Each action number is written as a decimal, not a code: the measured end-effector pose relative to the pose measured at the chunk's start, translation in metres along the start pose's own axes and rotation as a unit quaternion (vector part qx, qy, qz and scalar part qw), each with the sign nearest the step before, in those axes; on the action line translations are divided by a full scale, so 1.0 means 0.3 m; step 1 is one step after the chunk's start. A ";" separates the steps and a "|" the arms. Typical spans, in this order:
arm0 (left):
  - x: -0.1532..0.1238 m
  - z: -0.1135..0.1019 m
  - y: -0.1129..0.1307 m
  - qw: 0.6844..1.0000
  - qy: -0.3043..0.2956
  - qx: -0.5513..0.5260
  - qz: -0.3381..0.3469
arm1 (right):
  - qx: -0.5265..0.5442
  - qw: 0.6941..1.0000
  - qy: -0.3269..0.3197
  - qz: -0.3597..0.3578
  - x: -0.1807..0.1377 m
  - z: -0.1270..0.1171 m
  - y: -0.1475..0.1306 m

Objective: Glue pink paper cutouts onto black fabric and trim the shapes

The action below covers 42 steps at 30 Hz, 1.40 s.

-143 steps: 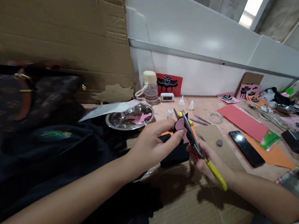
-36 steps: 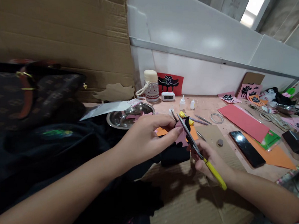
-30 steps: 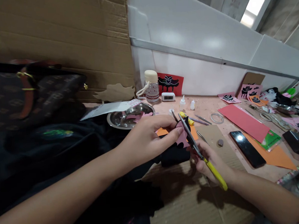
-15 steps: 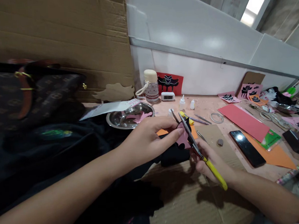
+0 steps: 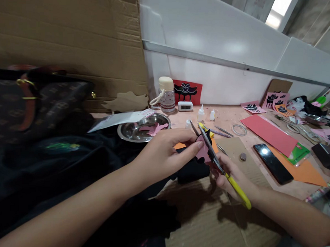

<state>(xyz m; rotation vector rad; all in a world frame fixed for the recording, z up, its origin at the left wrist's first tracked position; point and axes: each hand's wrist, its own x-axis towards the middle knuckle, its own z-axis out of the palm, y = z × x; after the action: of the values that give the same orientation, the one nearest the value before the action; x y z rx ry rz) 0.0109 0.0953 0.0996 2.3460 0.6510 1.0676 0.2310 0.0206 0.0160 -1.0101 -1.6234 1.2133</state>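
My left hand (image 5: 172, 150) pinches a small pink and black paper piece (image 5: 201, 150) between thumb and fingers. In my right hand (image 5: 231, 177) is a pair of scissors (image 5: 215, 159) with yellow handles, the fingers closed around them. Their blades point up and away from me, slightly apart, and one lies across the right side of the paper piece. Part of the handles is hidden by my right hand. Behind my left hand, a steel bowl (image 5: 121, 134) holds pink paper scraps (image 5: 154, 129).
Beyond my hands stand a lidded bottle (image 5: 167, 97), a small digital clock (image 5: 185, 106) and white glue bottles (image 5: 200, 114). A phone (image 5: 272, 164), red paper (image 5: 267, 133) and orange paper (image 5: 308, 171) lie to the right. A patterned bag (image 5: 53, 103) sits at left.
Both hands stay nearly in place. The scissor blades have shifted very slightly to the right against the paper piece; the gap between the blade tips looks about the same.
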 end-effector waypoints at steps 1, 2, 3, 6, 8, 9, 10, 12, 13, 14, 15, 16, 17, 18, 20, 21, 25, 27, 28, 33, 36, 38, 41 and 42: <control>0.001 0.002 0.001 1.000 0.002 -0.002 -0.002 | -0.003 1.000 0.004 -0.003 -0.001 0.000 0.003; 0.001 0.003 0.002 1.000 0.003 -0.004 -0.004 | -0.004 1.000 0.009 -0.006 -0.002 -0.001 0.006; 0.002 0.005 0.002 1.000 0.005 -0.006 -0.006 | -0.004 1.000 0.013 -0.008 -0.003 -0.001 0.009; 0.002 0.008 0.001 1.000 0.007 -0.013 -0.012 | -0.001 1.000 0.017 -0.013 -0.004 -0.001 0.018; 0.002 0.008 -0.001 1.000 0.008 -0.021 -0.015 | 0.007 1.000 0.016 -0.019 -0.004 -0.001 0.024; 0.002 0.008 -0.001 1.000 0.008 -0.026 -0.016 | 0.009 1.000 0.016 -0.022 -0.003 -0.001 0.027; 0.003 0.006 0.000 0.999 0.007 -0.030 -0.017 | 0.010 1.000 0.015 -0.022 -0.003 -0.002 0.030; 0.004 0.002 0.002 0.999 0.005 -0.034 -0.019 | 0.008 1.000 0.012 -0.020 -0.003 -0.003 0.036; 0.004 0.000 0.003 0.999 0.005 -0.035 -0.021 | 0.005 1.000 0.014 -0.020 -0.003 -0.004 0.037; 0.005 -0.003 0.004 0.999 0.006 -0.035 -0.024 | 0.002 1.000 0.016 -0.020 -0.003 -0.004 0.036; 0.006 -0.005 0.006 0.999 0.007 -0.034 -0.026 | -0.001 1.000 0.018 -0.020 -0.003 -0.005 0.034; 0.006 -0.007 0.007 0.999 0.009 -0.033 -0.028 | -0.003 1.000 0.019 -0.019 -0.003 -0.005 0.030; 0.007 -0.008 0.007 0.999 0.013 -0.031 -0.027 | -0.007 1.000 0.015 -0.018 -0.003 -0.004 0.024; 0.007 -0.009 0.007 0.999 0.015 -0.028 -0.025 | -0.013 1.000 0.010 -0.016 -0.003 -0.003 0.018; 0.006 -0.008 0.006 0.999 0.017 -0.026 -0.016 | -0.020 1.000 0.003 -0.018 -0.003 0.000 0.007; 0.005 -0.008 0.005 0.999 0.015 -0.027 -0.011 | -0.020 1.000 0.003 -0.020 -0.003 0.001 0.004; 0.000 -0.006 0.004 1.000 0.010 -0.025 0.008 | -0.008 1.000 -0.001 -0.017 -0.008 0.003 0.010; -0.001 -0.005 0.004 1.000 0.015 -0.021 0.017 | -0.003 1.000 -0.002 -0.010 -0.012 0.000 0.024; -0.001 -0.005 0.004 0.999 0.017 -0.021 0.020 | 0.000 1.000 -0.002 -0.007 -0.015 -0.002 0.032; 0.001 0.000 0.004 0.999 0.017 -0.029 0.022 | 0.006 1.000 -0.004 -0.001 -0.022 -0.015 0.054; 0.000 0.000 0.003 0.999 0.018 -0.022 0.024 | 0.008 1.000 -0.006 0.007 -0.022 -0.017 0.044; -0.002 0.000 0.002 0.999 0.020 -0.018 0.022 | 0.006 1.000 -0.015 0.011 -0.022 -0.016 0.036; -0.004 0.001 -0.001 0.999 0.017 -0.015 0.022 | 0.005 1.000 -0.020 0.010 -0.020 -0.014 0.027; -0.005 0.001 -0.002 1.000 0.014 -0.015 0.023 | 0.007 1.000 -0.018 0.006 -0.019 -0.013 0.025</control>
<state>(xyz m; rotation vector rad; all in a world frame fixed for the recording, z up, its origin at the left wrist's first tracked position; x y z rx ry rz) 0.0102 0.0947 0.0983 2.3344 0.5909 1.1243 0.2373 0.0179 0.0085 -0.9973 -1.6365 1.2550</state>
